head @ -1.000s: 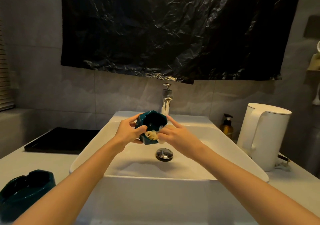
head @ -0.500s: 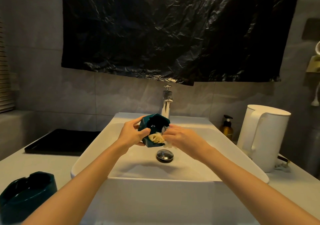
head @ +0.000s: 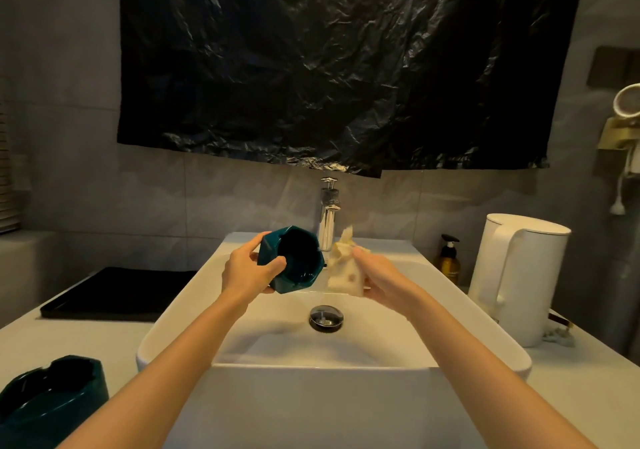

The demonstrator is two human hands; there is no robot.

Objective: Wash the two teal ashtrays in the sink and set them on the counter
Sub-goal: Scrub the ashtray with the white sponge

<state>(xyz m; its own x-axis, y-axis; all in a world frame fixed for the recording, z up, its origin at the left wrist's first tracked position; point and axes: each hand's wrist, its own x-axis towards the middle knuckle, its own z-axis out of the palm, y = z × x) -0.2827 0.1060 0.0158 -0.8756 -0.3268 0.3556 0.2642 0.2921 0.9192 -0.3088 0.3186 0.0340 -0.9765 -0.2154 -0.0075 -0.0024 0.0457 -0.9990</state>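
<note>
While above the sink (head: 398, 348), teal ashtray (head: 294, 261) in curled left fingers (head: 246, 248), sponge (head: 346, 274) in right fingers (head: 362, 258).

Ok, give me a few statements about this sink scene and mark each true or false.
1. The left hand holds an ashtray over the sink. True.
2. The right hand is empty. False: it holds a sponge.
3. The second ashtray lies in the sink. False: it sits on the counter, left of the sink.
4. The kettle stands right of the sink. True.
5. The sponge is inside the held ashtray. False: it is outside, to its right.
</note>
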